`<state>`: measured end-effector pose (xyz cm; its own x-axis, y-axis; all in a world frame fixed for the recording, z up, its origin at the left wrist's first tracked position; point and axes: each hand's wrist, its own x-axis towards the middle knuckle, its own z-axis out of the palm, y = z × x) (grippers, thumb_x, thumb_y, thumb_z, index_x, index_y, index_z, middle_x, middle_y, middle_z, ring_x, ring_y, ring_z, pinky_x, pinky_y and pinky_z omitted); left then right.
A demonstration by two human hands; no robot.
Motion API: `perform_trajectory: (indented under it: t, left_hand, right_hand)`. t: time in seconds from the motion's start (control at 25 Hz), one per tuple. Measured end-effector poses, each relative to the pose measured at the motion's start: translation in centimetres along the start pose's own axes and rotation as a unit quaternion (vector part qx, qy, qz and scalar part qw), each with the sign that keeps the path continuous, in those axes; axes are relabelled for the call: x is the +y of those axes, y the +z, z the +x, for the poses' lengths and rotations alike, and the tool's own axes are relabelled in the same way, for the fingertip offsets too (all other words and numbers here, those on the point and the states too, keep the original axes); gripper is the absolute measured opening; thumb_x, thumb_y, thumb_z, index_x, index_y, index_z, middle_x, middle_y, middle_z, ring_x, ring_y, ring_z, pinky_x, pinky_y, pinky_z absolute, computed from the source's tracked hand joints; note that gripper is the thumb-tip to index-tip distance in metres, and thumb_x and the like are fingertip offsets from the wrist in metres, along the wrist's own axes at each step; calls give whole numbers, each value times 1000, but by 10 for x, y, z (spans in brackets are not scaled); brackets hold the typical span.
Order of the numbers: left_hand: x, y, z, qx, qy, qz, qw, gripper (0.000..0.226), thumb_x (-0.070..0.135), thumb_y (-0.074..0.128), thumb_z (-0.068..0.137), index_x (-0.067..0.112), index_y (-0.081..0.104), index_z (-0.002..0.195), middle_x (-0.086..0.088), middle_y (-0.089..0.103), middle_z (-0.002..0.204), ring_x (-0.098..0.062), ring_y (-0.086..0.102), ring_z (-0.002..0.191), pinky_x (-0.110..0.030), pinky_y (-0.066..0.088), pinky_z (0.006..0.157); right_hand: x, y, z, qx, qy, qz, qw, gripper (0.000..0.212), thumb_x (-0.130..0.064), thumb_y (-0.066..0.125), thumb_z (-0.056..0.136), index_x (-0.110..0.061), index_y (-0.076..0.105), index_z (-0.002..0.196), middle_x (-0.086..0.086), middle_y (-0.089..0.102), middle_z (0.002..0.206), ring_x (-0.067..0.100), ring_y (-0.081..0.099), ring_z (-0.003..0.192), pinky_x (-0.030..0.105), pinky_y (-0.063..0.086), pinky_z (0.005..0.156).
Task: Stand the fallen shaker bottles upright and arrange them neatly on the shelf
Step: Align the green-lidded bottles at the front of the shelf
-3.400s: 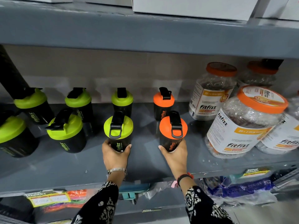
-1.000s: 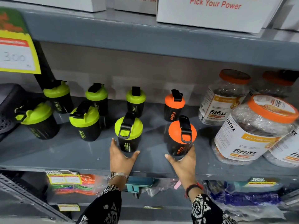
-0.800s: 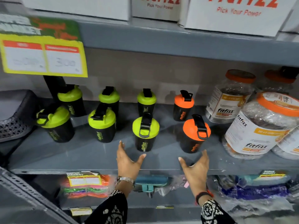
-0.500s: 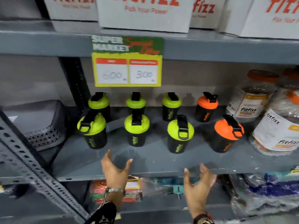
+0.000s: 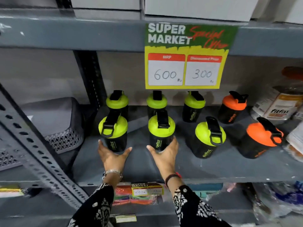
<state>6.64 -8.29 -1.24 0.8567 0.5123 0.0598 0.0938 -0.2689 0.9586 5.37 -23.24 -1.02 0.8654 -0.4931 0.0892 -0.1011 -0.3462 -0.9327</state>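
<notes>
The left hand point(image 5: 113, 157) is spreading open at the base of the front-left green-lidded bottle point(image 5: 114, 132), thumb and fingers apart on either side; whether it is touching is unclear. The right hand point(image 5: 164, 155) is cupping open around the base of the next green-lidded bottle point(image 5: 161, 131). Both bottles are standing upright near the front of the grey shelf point(image 5: 213, 171). Further right, another green bottle point(image 5: 207, 139) and an orange-lidded bottle point(image 5: 260, 140) are standing. Behind them, a back row point(image 5: 194, 107) is lining up beneath a price sign point(image 5: 188, 56).
</notes>
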Motion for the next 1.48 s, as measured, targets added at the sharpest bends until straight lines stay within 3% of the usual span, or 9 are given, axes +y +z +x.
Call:
perform_trajectory:
  t: [0.12, 0.32, 1.0, 1.48]
  left_hand:
    - [-1, 5, 12, 5, 3, -15, 1000, 101, 11, 86, 55, 4, 23, 134, -20, 36, 140, -32, 33, 131, -42, 26, 112]
    - [-1, 4, 14, 14, -22, 6, 1000, 72, 14, 83, 59, 5, 42, 118, -21, 55, 121, -36, 51, 113, -47, 42, 100]
    - [-11, -40, 0, -10, 46, 47, 998, 75, 13, 86, 56, -6, 43, 114, -31, 54, 115, -43, 52, 108, -51, 46, 92]
    - [-9, -37, -3, -3, 48, 59, 997, 76, 14, 85, 58, -8, 41, 116, -32, 52, 118, -44, 50, 111, -50, 44, 92]
  right_hand:
    - [1, 10, 7, 23, 17, 13, 1000, 99, -23, 86, 55, 1, 30, 133, 21, 40, 133, 33, 36, 128, 43, 33, 108]
    - [-1, 12, 6, 52, 10, 0, 999, 82, -21, 84, 59, -1, 39, 124, 18, 50, 121, 33, 45, 118, 37, 39, 99]
    - [-2, -2, -24, 61, 0, -26, 998, 75, -22, 84, 59, -2, 44, 119, 19, 55, 115, 35, 52, 111, 47, 46, 95]
    - [2, -3, -25, 58, -6, -20, 998, 70, -23, 84, 59, -5, 47, 116, 16, 56, 112, 30, 55, 106, 41, 49, 90]
